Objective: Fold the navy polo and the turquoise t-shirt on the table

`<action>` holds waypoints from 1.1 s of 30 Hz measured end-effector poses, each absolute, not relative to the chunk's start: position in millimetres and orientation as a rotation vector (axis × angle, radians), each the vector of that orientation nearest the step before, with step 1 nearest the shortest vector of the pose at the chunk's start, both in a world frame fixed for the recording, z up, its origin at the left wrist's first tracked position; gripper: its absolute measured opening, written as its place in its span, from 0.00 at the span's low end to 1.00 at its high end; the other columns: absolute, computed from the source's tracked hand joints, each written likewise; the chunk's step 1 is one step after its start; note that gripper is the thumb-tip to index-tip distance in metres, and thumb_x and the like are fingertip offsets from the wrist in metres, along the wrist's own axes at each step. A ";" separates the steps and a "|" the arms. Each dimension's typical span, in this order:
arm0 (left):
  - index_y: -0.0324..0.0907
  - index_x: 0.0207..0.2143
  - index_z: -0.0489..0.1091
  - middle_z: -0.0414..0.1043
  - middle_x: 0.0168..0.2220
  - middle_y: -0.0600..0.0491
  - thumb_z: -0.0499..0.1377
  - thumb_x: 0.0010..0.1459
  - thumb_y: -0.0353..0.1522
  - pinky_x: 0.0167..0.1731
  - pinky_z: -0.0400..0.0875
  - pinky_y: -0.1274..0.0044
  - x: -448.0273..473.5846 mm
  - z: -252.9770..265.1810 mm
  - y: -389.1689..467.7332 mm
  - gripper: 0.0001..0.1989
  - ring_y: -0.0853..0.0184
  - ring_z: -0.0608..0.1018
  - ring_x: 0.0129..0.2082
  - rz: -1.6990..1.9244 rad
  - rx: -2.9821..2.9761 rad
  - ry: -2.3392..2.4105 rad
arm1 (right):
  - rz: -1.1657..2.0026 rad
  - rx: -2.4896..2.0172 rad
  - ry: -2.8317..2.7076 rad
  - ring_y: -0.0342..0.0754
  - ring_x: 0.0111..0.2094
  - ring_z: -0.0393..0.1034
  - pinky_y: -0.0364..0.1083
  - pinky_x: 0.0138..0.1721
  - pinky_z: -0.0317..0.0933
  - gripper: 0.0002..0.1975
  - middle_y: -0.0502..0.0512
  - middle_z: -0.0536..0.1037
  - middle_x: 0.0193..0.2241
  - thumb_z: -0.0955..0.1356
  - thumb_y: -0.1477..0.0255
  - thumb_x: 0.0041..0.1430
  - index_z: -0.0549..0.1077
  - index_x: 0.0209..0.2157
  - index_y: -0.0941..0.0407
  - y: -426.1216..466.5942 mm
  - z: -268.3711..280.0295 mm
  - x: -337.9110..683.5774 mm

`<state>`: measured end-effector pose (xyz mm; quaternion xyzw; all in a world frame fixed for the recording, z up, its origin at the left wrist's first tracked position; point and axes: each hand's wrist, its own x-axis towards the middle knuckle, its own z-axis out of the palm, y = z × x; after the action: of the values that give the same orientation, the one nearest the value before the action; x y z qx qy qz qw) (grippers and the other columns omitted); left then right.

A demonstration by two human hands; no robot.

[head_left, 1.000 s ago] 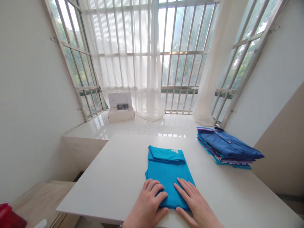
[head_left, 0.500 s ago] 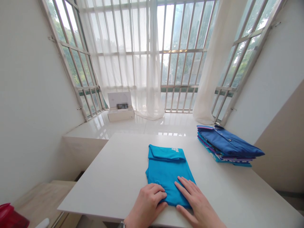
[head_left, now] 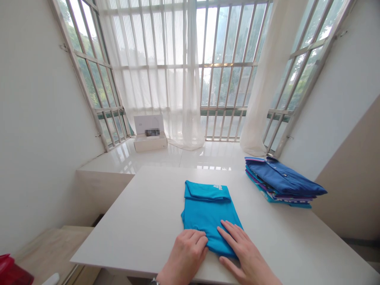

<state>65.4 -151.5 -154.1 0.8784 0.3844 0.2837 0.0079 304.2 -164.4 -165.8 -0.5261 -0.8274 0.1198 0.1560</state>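
A bright blue folded garment (head_left: 208, 211) lies flat on the white table in front of me. Its far end is turned over in a band that carries a white logo; whether it is a shirt I cannot tell. At its near left corner, my left hand (head_left: 189, 251) has its fingers curled over the cloth, pinching the edge. My right hand (head_left: 243, 247) rests palm down on the near right side, fingers spread and stretched out, touching the fabric.
The white table (head_left: 133, 233) reaches to a glossy window ledge (head_left: 118, 160). Folded clothes (head_left: 285, 178) are stacked at the right, a dark blue buttoned one on top. An opened white box (head_left: 151, 142) stands on the ledge. A red object (head_left: 13, 271) shows at lower left.
My left hand's fingers have curled in tighter over the near left corner of the garment. My right hand stays in place on the cloth. The view has shifted very slightly.
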 end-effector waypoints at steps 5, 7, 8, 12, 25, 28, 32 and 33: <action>0.43 0.36 0.69 0.76 0.34 0.53 0.58 0.61 0.25 0.34 0.72 0.71 68.8 -149.6 -147.8 0.05 0.60 0.78 0.33 0.706 2.750 1.341 | 0.298 -1.472 -2.332 0.62 0.64 0.59 0.62 0.62 0.59 0.29 0.57 0.63 0.65 0.68 0.56 0.59 0.66 0.62 0.45 -165.3 -168.4 305.0; 0.44 0.37 0.69 0.76 0.34 0.53 0.58 0.62 0.26 0.33 0.71 0.72 68.2 -146.9 -144.8 0.04 0.61 0.78 0.32 0.661 2.729 1.360 | 0.251 -1.438 -2.312 0.60 0.62 0.63 0.60 0.60 0.62 0.26 0.57 0.67 0.63 0.68 0.59 0.60 0.69 0.60 0.45 -163.8 -171.6 306.3; 0.44 0.38 0.70 0.76 0.34 0.53 0.58 0.63 0.26 0.33 0.71 0.72 67.7 -146.2 -142.8 0.04 0.61 0.77 0.32 0.654 2.714 1.364 | 0.222 -1.423 -2.294 0.59 0.60 0.65 0.58 0.59 0.64 0.24 0.57 0.69 0.61 0.68 0.61 0.61 0.70 0.58 0.46 -162.4 -173.7 307.2; 0.44 0.40 0.70 0.77 0.34 0.54 0.57 0.64 0.28 0.33 0.69 0.74 65.4 -146.9 -134.0 0.04 0.62 0.77 0.32 0.626 2.667 1.372 | 0.114 -1.375 -2.221 0.55 0.54 0.72 0.52 0.54 0.70 0.18 0.59 0.76 0.55 0.65 0.68 0.64 0.74 0.54 0.49 -156.4 -183.0 312.3; 0.46 0.47 0.70 0.76 0.45 0.52 0.63 0.57 0.27 0.43 0.73 0.69 59.6 -128.6 -146.0 0.15 0.59 0.76 0.42 0.478 2.645 1.247 | 0.012 -1.251 -2.191 0.52 0.49 0.76 0.49 0.50 0.72 0.18 0.57 0.80 0.49 0.63 0.75 0.63 0.74 0.52 0.50 -156.4 -181.5 315.8; 0.46 0.45 0.71 0.75 0.46 0.53 0.57 0.53 0.18 0.45 0.72 0.70 53.3 -133.0 -143.4 0.20 0.61 0.75 0.43 0.542 2.593 1.206 | -0.006 -1.265 -2.160 0.53 0.48 0.77 0.50 0.49 0.73 0.15 0.58 0.81 0.47 0.63 0.72 0.65 0.75 0.50 0.50 -156.6 -180.4 318.1; 0.46 0.44 0.71 0.75 0.48 0.54 0.56 0.53 0.19 0.49 0.70 0.72 39.3 -136.6 -139.7 0.20 0.62 0.74 0.47 0.662 2.489 1.117 | -0.017 -1.303 -2.118 0.55 0.49 0.76 0.53 0.50 0.72 0.13 0.59 0.80 0.48 0.63 0.68 0.66 0.76 0.48 0.50 -157.6 -179.6 321.9; 0.46 0.45 0.71 0.76 0.47 0.54 0.55 0.54 0.19 0.49 0.70 0.73 36.1 -136.2 -139.8 0.19 0.63 0.75 0.47 0.669 2.466 1.112 | -0.004 -1.310 -2.103 0.55 0.48 0.76 0.53 0.49 0.72 0.13 0.59 0.80 0.48 0.63 0.68 0.66 0.76 0.48 0.50 -157.9 -179.6 322.5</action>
<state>36.1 -139.8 -136.2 0.8710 0.3928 0.2364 0.1765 322.5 -157.9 -179.6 -0.5000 -0.8023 -0.0016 0.3260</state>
